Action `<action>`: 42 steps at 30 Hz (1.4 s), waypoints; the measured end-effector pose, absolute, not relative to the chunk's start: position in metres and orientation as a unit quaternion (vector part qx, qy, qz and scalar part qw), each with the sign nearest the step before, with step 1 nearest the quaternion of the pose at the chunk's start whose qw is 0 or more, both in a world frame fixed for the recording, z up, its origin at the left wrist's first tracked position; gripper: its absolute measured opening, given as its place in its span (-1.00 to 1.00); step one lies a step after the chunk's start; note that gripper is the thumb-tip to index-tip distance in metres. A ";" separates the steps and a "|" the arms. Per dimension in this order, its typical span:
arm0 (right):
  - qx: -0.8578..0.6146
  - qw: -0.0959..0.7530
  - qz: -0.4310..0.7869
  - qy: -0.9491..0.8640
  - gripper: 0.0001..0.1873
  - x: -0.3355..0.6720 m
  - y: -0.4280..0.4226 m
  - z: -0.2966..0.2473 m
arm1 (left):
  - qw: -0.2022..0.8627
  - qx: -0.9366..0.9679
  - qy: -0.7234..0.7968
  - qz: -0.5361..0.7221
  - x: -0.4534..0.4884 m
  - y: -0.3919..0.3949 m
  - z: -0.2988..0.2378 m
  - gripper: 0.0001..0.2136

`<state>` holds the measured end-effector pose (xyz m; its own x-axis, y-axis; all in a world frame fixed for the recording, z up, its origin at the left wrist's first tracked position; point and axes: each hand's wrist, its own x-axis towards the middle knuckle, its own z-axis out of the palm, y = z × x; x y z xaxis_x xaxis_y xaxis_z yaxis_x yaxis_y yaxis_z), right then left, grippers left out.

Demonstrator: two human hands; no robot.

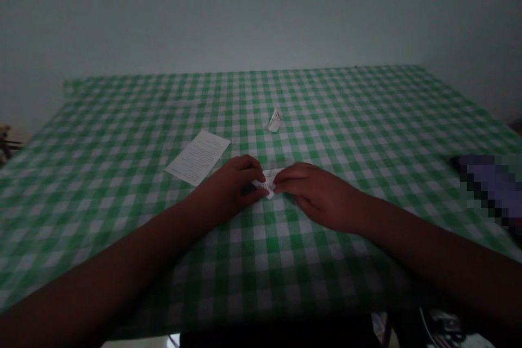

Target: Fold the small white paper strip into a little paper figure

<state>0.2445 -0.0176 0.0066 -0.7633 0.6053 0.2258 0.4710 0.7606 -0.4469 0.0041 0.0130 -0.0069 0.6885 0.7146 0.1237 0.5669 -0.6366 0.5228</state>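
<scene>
A small white piece of paper (269,178), creased and folded, lies low over the table between my two hands. My left hand (240,182) pinches its left side with thumb and fingers. From the other side, the fingers of my right hand (316,190) are closed on its right part. Parts of the paper are hidden under my fingertips. Just beyond my left hand lies a flat printed sheet (199,156), turned at a slant. Farther back, past both hands, sits another small folded piece of paper (274,120).
A green and white checked tablecloth (346,114) covers the table, whose far edge meets a plain wall (261,16). At the right edge is a dark, partly pixelated flat object (489,185). Below the near edge, cables (448,326) show at the right.
</scene>
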 end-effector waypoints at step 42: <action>-0.441 0.190 0.127 -0.868 -0.74 0.225 -0.019 -0.008 | 0.225 0.897 0.343 0.163 0.005 0.012 0.000 -0.89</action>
<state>0.2251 -0.0192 -0.0077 -0.5387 0.8137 0.2185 0.7168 0.5789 -0.3886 0.0052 0.0124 -0.0003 0.7123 0.6883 0.1375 0.5418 -0.6637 0.5156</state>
